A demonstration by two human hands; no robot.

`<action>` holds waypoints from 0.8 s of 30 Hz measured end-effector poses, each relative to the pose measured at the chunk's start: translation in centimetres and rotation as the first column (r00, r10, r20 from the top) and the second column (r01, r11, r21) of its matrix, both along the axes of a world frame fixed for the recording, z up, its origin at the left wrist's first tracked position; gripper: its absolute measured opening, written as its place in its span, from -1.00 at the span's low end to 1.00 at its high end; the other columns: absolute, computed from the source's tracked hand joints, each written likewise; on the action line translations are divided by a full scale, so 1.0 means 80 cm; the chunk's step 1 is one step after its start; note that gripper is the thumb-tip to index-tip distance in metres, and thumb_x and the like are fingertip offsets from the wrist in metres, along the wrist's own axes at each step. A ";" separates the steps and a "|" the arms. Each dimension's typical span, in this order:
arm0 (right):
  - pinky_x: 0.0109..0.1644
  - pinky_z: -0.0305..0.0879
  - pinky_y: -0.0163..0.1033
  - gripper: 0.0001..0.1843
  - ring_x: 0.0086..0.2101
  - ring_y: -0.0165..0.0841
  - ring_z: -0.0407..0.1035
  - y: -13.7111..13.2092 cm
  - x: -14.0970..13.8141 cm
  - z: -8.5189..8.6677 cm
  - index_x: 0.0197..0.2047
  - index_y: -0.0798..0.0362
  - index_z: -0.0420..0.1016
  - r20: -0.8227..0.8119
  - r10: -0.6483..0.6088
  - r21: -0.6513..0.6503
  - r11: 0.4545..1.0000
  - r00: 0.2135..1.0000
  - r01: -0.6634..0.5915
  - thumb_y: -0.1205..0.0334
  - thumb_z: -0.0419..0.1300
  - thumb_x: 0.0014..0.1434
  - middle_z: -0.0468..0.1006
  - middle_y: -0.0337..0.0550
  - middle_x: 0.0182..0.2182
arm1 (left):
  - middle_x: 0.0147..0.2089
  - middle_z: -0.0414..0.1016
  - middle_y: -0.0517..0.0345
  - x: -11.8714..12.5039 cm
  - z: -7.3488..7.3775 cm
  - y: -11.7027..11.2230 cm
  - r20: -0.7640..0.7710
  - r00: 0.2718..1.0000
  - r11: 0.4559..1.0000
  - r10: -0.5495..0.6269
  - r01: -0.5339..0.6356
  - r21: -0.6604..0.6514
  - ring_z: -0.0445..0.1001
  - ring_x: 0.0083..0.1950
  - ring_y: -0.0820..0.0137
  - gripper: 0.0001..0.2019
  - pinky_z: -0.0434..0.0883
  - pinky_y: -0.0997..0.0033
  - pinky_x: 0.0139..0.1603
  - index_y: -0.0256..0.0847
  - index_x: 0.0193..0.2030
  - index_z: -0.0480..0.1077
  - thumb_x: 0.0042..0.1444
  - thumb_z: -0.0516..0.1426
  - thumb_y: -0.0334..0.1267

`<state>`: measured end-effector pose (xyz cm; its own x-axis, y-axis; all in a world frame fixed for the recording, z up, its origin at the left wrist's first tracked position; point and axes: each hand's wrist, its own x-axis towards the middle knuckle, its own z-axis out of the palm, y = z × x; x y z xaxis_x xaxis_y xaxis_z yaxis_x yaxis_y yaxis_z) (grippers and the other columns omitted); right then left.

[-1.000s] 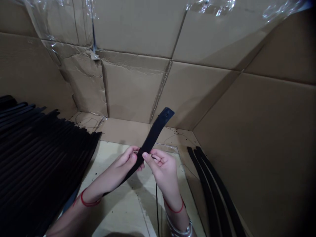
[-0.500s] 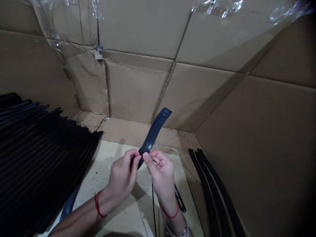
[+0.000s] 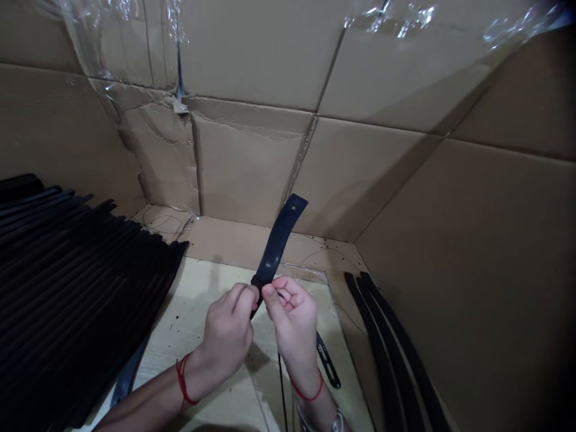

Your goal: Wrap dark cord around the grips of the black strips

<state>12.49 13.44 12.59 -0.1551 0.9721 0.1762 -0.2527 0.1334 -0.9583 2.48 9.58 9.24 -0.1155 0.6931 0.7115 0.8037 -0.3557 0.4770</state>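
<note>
A dark blue flat strap [image 3: 279, 238] with a small hole near its far end rises up and away from my hands over a pale wooden surface [image 3: 202, 300]. My left hand [image 3: 227, 336] pinches the strap's lower part with thumb and fingers closed. My right hand [image 3: 290, 321] is closed beside it, thumb pressed against the same spot on the strap. A thin black thread [image 3: 281, 390] hangs down below my right hand. Both wrists wear red string bands.
A big stack of black strips [image 3: 76, 288] fills the left side. Three long black curved strips [image 3: 391, 348] lie at the right. A black perforated strip [image 3: 327, 360] lies under my right wrist. Cardboard walls [image 3: 252, 168] with clear tape enclose the back and right.
My left hand has turned from reaching along the strap to pinching it upright with curled fingers. The strap's free end has swung more upright. A perforated strip near my right wrist has come into view.
</note>
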 end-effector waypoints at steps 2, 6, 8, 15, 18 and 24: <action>-0.51 0.31 -0.31 -0.66 -0.64 -0.41 0.30 -0.001 0.000 0.001 -0.48 0.03 0.38 0.003 0.020 -0.001 1.000 1.000 -0.020 0.02 0.41 -0.03 0.42 -0.31 -0.67 | -0.44 0.40 0.15 0.002 0.000 -0.002 -0.019 1.000 1.000 0.001 -0.001 0.004 0.37 -0.44 0.40 -0.73 0.27 0.46 -0.40 -0.16 -0.31 0.30 0.16 -0.11 -0.58; -0.56 0.22 -0.34 -0.66 -0.67 -0.46 0.17 0.000 0.002 0.000 -0.48 0.03 0.38 0.008 0.035 0.001 0.999 0.999 -0.035 0.01 0.40 -0.02 0.35 -0.35 -0.67 | -0.39 0.42 0.11 0.002 0.001 -0.004 -0.012 1.000 1.000 -0.008 0.008 -0.009 0.38 -0.40 0.37 -0.75 0.28 0.44 -0.37 -0.18 -0.25 0.34 0.18 -0.09 -0.55; -0.60 0.11 -0.36 -0.65 -0.67 -0.50 0.07 0.003 0.004 -0.001 -0.47 0.04 0.37 0.009 0.018 0.012 1.000 1.000 -0.018 0.00 0.39 -0.01 0.29 -0.38 -0.67 | -0.36 0.44 0.10 0.000 0.004 -0.005 0.051 0.997 0.998 -0.058 0.059 -0.032 0.40 -0.37 0.37 -0.77 0.30 0.43 -0.33 -0.17 -0.24 0.34 0.21 -0.07 -0.52; -0.64 -0.16 -0.39 -0.60 -0.66 -0.54 -0.14 0.001 0.011 -0.003 -0.47 0.07 0.35 0.035 0.084 0.002 0.996 0.996 -0.084 -0.08 0.32 0.09 0.09 -0.46 -0.68 | -0.41 0.38 0.26 -0.020 0.016 -0.009 0.609 0.741 0.907 -0.281 0.413 -0.084 0.36 -0.42 0.48 -0.84 0.29 0.57 -0.43 -0.12 0.02 0.22 0.33 -0.01 -0.27; -0.65 -0.19 -0.39 -0.59 -0.67 -0.56 -0.17 -0.005 0.011 -0.002 -0.46 0.06 0.33 0.027 0.127 -0.020 0.992 0.992 -0.127 -0.09 0.30 0.11 0.06 -0.47 -0.69 | -0.47 0.36 0.31 -0.022 0.013 -0.005 0.575 0.761 0.930 -0.301 0.367 0.001 0.31 -0.49 0.54 -0.96 0.23 0.62 -0.48 -0.14 -0.14 0.29 0.30 0.03 -0.31; -0.66 -0.22 -0.42 -0.59 -0.68 -0.58 -0.18 -0.008 0.006 -0.005 -0.46 0.06 0.31 -0.009 0.138 -0.016 0.990 0.990 -0.138 -0.09 0.28 0.13 0.05 -0.48 -0.70 | -0.53 0.28 0.32 -0.016 0.001 0.005 0.572 0.765 0.954 -0.296 0.269 0.134 0.24 -0.55 0.57 -0.91 0.19 0.63 -0.54 -0.19 -0.29 0.33 0.26 0.09 -0.30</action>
<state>12.99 12.82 12.20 -0.2870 0.9442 0.1615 -0.2748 0.0803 -0.9581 1.21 10.01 9.29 -0.3179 0.7319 0.6028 0.2400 -0.5529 0.7979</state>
